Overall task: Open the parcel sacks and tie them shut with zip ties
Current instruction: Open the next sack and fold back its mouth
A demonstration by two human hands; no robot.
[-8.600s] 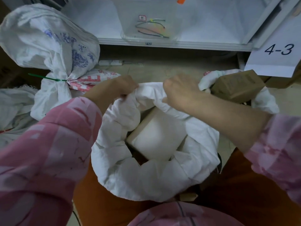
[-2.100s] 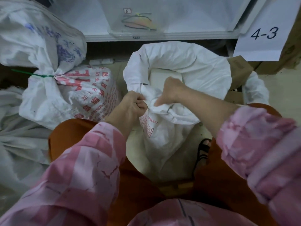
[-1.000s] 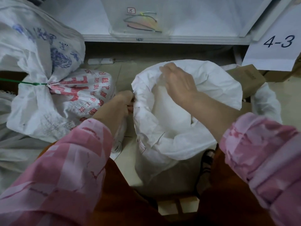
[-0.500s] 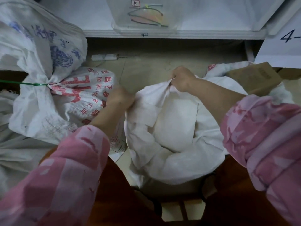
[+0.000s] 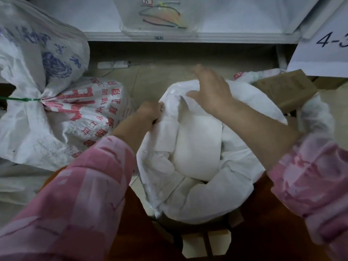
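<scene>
A white woven parcel sack (image 5: 203, 196) stands open between my knees, its rim rolled down around a pale parcel (image 5: 197, 146) inside. My left hand (image 5: 150, 112) is shut on the left side of the sack's rim. My right hand (image 5: 211, 89) hovers over the far rim with its fingers spread, touching the fabric but not gripping it. A clear bin (image 5: 160, 16) on the shelf ahead holds several coloured zip ties (image 5: 162, 17).
To my left lies a sack with red print (image 5: 81, 117), tied at the neck with a green zip tie (image 5: 20, 99). A brown cardboard box (image 5: 284, 91) sits at the right in another white sack. A white shelf (image 5: 188, 36) and a paper label (image 5: 323, 48) stand ahead.
My right hand has let go of the pinched far rim and opened above it. My left hand keeps its hold on the left rim. The sack's mouth has settled lower and wider.
</scene>
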